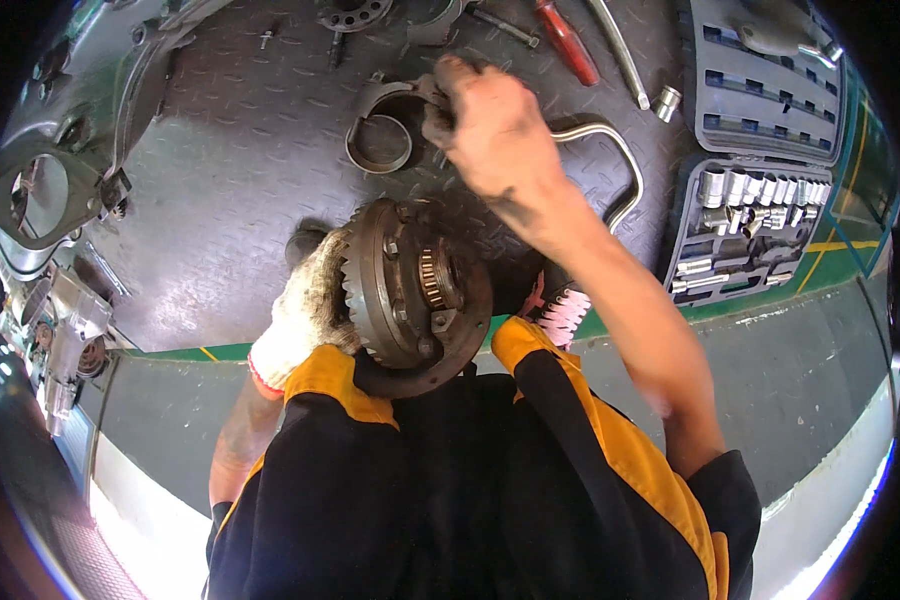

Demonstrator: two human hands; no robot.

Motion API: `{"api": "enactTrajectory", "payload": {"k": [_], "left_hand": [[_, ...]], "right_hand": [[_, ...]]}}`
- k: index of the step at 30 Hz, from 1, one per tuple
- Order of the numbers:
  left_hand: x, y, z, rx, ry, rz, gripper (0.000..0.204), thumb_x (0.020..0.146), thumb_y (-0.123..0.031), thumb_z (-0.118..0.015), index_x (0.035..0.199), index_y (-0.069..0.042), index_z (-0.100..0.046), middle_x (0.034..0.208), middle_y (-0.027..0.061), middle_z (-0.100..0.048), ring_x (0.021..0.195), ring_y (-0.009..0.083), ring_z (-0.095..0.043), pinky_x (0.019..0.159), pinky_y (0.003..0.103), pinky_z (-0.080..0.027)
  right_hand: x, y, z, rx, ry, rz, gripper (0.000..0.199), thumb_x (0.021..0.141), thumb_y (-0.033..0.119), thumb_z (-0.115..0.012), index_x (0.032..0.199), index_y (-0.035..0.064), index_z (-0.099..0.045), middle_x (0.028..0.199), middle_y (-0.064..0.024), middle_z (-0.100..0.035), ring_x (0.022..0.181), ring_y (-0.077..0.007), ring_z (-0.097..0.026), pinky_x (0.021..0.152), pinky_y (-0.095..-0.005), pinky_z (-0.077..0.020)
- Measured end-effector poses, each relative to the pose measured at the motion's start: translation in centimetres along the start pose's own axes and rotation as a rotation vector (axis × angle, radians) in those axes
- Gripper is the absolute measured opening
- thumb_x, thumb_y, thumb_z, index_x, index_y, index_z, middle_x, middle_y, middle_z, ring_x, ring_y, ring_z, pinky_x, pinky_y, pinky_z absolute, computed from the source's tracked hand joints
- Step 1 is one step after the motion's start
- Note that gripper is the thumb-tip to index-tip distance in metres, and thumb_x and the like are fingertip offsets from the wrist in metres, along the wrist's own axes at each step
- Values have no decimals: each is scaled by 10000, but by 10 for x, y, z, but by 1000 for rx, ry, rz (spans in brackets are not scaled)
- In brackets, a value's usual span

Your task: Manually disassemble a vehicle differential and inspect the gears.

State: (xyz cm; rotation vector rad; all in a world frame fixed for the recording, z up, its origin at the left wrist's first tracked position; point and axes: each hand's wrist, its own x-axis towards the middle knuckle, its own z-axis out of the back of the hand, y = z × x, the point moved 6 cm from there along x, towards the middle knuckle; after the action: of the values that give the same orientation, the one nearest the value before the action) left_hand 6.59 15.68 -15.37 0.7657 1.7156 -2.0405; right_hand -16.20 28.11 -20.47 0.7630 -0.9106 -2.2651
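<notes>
My left hand (pixel 310 300), in a dirty white knit glove, is closed on the left side of a differential (pixel 410 290) with a toothed ring gear and a round flange. The differential sits close in front of my body, its roller bearing (pixel 435 278) facing right. Beyond it, my bare, grease-marked right hand (pixel 495 125) has its fingers curled around the right end of a half-round bearing cap (pixel 380 95). Just below that cap, a thin metal ring (pixel 380 145) lies on the dark tread-plate bench top (pixel 240 170). My right fingertips are partly hidden.
An open socket set case (pixel 745 225) lies at the right. Toward the back are a red-handled tool (pixel 568 45), a steel bar (pixel 620 50), a loose socket (pixel 667 103) and a bolt (pixel 505 27). A bent metal rod (pixel 625 165) lies beyond my right forearm. Metal housings (pixel 45 200) crowd the left.
</notes>
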Motion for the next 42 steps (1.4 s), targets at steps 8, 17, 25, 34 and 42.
{"api": "enactTrajectory", "payload": {"k": [8, 17, 25, 34, 42], "left_hand": [[-1, 0, -6, -8, -7, -46, 1159, 555, -285, -983, 1529, -2, -423, 1421, 177, -638, 1287, 323, -639, 1077, 425, -525], [2, 4, -8, 12, 12, -77, 1132, 572, -283, -971, 1526, -5, -430, 1409, 179, -644, 1289, 336, -637, 1084, 436, -520], [1, 23, -22, 379, 6, 276, 991, 685, -276, -947, 1513, -37, -458, 1392, 155, -654, 1297, 298, -635, 1095, 423, -508], [6, 18, -24, 310, -42, 355, 978, 697, -265, -943, 1516, -45, -455, 1399, 147, -649, 1301, 290, -632, 1096, 415, -506], [8, 12, -18, 252, -74, 366, 974, 702, -252, -941, 1519, -49, -450, 1405, 144, -645, 1303, 286, -631, 1096, 411, -504]], "right_hand": [[-28, -49, 31, 1000, 472, -503, 468, 874, 128, -859, 1235, 31, -577, 1288, -146, -691, 1079, -226, -725, 957, -356, -594], [-33, -8, 22, 885, 472, -2, 608, 836, -200, -575, 1377, 71, -638, 1197, -99, -729, 1190, -222, -689, 1038, -360, -560], [-49, 8, -2, 947, 363, 366, 482, 754, -95, -586, 1193, 18, -748, 1214, -147, -759, 1177, -301, -718, 1059, -400, -560], [-59, 3, -16, 911, 324, 168, 496, 781, -126, -675, 1206, 114, -768, 1216, -77, -763, 1145, -244, -721, 1086, -392, -555], [-69, -2, -25, 1078, 383, 73, 521, 732, -141, -638, 1163, 112, -788, 1438, -147, -650, 1370, -308, -593, 1156, -408, -495]]}}
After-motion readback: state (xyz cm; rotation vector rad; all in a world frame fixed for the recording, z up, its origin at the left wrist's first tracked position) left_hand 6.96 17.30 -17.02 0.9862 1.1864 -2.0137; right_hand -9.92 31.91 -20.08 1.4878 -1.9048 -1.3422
